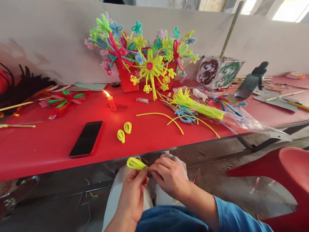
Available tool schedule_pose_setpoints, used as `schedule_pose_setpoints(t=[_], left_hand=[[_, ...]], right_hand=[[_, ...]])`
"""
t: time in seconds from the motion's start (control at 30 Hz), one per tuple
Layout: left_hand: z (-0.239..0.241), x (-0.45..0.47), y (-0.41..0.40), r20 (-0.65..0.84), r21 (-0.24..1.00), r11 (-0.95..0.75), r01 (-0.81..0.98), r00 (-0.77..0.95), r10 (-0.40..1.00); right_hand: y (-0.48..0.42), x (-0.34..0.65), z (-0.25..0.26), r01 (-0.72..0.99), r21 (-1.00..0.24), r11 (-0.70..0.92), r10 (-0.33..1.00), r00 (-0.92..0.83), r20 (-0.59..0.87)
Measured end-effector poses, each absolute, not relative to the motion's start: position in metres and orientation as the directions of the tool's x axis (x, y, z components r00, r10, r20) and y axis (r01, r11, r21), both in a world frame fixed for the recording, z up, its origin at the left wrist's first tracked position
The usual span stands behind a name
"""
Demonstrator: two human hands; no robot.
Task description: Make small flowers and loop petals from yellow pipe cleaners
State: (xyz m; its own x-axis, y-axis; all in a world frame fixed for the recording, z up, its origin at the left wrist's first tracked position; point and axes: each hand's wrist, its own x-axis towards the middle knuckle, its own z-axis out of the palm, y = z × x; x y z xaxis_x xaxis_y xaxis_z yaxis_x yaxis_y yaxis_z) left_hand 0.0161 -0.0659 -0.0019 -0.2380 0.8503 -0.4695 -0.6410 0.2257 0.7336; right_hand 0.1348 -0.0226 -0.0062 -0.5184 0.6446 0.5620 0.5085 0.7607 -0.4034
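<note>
Over my lap, just off the table's front edge, my left hand (pixel 135 188) pinches a looped yellow pipe cleaner (pixel 135 163). Its loops stick out to the upper left. My right hand (pixel 169 175) is closed at the other end of the same piece, where the fingertips of both hands meet; the exact grip there is hidden. On the red table (pixel 48 143) in front lie two small yellow pipe-cleaner loops (pixel 128 128), side by side. Loose yellow pipe cleaners (pixel 160 113) and a yellow bundle (pixel 198 105) lie to their right.
A lit red candle (pixel 111 101) burns behind the loops. A black-screened phone (pixel 86 138) lies to the left. Red pots (pixel 128 78) of pipe-cleaner flowers stand at the back. On the right are a dark bottle (pixel 249 82), a yellow cutter (pixel 300 105) and a red stool (pixel 308 173).
</note>
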Motion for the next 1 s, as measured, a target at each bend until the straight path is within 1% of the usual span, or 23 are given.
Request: schedule_pose_setpoints(t=[0.07,0.13,0.17,0.2,0.23,0.27,0.3,0.33,0.37,0.4,0.43,0.47,0.5,0.53,0.57,0.6,0.67,0.73,0.8,0.83,0.9,0.97,1.0], left_hand=[[-0.003,0.017,-0.067,-0.461,0.747,0.224,-0.626,-0.244,0.853],[-0.005,0.017,-0.068,-0.435,0.776,0.216,-0.593,-0.254,0.864],[-0.006,0.017,-0.068,-0.412,0.796,0.209,-0.569,-0.256,0.875],[-0.007,0.016,-0.068,-0.390,0.813,0.202,-0.546,-0.254,0.885],[-0.008,0.015,-0.069,-0.370,0.828,0.199,-0.524,-0.243,0.897],[-0.009,0.014,-0.069,-0.354,0.840,0.202,-0.504,-0.226,0.908],[-0.010,0.012,-0.069,-0.340,0.851,0.206,-0.484,-0.208,0.917],[-0.012,0.010,-0.069,-0.326,0.862,0.208,-0.463,-0.192,0.925],[-0.013,0.008,-0.069,-0.313,0.872,0.206,-0.443,-0.181,0.932],[-0.014,0.007,-0.069,-0.296,0.882,0.201,-0.426,-0.171,0.940],[-0.014,0.006,-0.069,-0.282,0.888,0.193,-0.417,-0.162,0.946],[-0.015,0.005,-0.068,-0.274,0.888,0.189,-0.419,-0.151,0.950],[-0.015,0.005,-0.068,-0.273,0.884,0.193,-0.427,-0.137,0.952],[-0.015,0.005,-0.067,-0.282,0.876,0.204,-0.437,-0.121,0.952],[-0.015,0.005,-0.066,-0.298,0.866,0.220,-0.448,-0.110,0.948],[-0.015,0.005,-0.065,-0.316,0.857,0.234,-0.460,-0.110,0.942],[-0.015,0.003,-0.064,-0.350,0.843,0.249,-0.477,-0.134,0.927],[-0.013,0.000,-0.065,-0.365,0.838,0.266,-0.476,-0.129,0.922],[-0.011,-0.002,-0.068,-0.360,0.838,0.305,-0.452,-0.037,0.932],[-0.009,-0.002,-0.069,-0.353,0.839,0.331,-0.433,0.030,0.935],[-0.008,0.000,-0.073,-0.337,0.841,0.368,-0.398,0.148,0.930],[-0.007,0.002,-0.076,-0.338,0.839,0.390,-0.380,0.198,0.920],[-0.008,0.003,-0.077,-0.346,0.837,0.399,-0.375,0.202,0.916]], right_hand=[[-0.022,0.134,-0.005,0.514,-0.373,0.772,0.630,-0.543,0.555],[-0.021,0.134,-0.004,0.519,-0.402,0.754,0.655,-0.548,0.521],[-0.021,0.134,-0.003,0.511,-0.454,0.730,0.683,-0.543,0.488],[-0.021,0.134,-0.003,0.493,-0.535,0.686,0.724,-0.529,0.442],[-0.021,0.134,-0.003,0.460,-0.645,0.610,0.776,-0.510,0.370],[-0.021,0.134,-0.003,0.407,-0.771,0.490,0.828,-0.494,0.265],[-0.021,0.134,-0.003,0.331,-0.886,0.324,0.863,-0.487,0.134],[-0.022,0.133,-0.004,0.236,-0.963,0.127,0.872,-0.489,-0.005],[-0.022,0.133,-0.005,0.133,-0.988,-0.076,0.854,-0.503,-0.133],[-0.024,0.132,-0.007,0.033,-0.966,-0.256,0.817,-0.527,-0.234],[-0.025,0.131,-0.009,-0.055,-0.917,-0.396,0.775,-0.555,-0.301],[-0.027,0.129,-0.011,-0.125,-0.861,-0.492,0.743,-0.576,-0.341],[-0.029,0.127,-0.014,-0.178,-0.814,-0.553,0.724,-0.587,-0.363],[-0.031,0.126,-0.016,-0.211,-0.785,-0.582,0.717,-0.590,-0.373],[-0.032,0.125,-0.019,-0.226,-0.781,-0.582,0.723,-0.583,-0.370],[-0.032,0.125,-0.022,-0.220,-0.806,-0.550,0.744,-0.566,-0.354],[-0.029,0.127,-0.023,-0.145,-0.905,-0.401,0.817,-0.504,-0.281],[-0.022,0.133,-0.019,-0.012,-0.979,-0.203,0.886,-0.428,-0.178],[-0.016,0.140,-0.010,0.068,-0.996,-0.063,0.914,-0.396,-0.085],[-0.013,0.142,-0.004,0.064,-0.997,-0.035,0.903,-0.425,-0.059],[-0.011,0.143,0.005,-0.007,-0.998,-0.064,0.840,-0.539,-0.050],[-0.012,0.141,0.010,-0.084,-0.982,-0.167,0.787,-0.611,-0.081],[-0.014,0.139,0.010,-0.107,-0.971,-0.213,0.781,-0.616,-0.103]])
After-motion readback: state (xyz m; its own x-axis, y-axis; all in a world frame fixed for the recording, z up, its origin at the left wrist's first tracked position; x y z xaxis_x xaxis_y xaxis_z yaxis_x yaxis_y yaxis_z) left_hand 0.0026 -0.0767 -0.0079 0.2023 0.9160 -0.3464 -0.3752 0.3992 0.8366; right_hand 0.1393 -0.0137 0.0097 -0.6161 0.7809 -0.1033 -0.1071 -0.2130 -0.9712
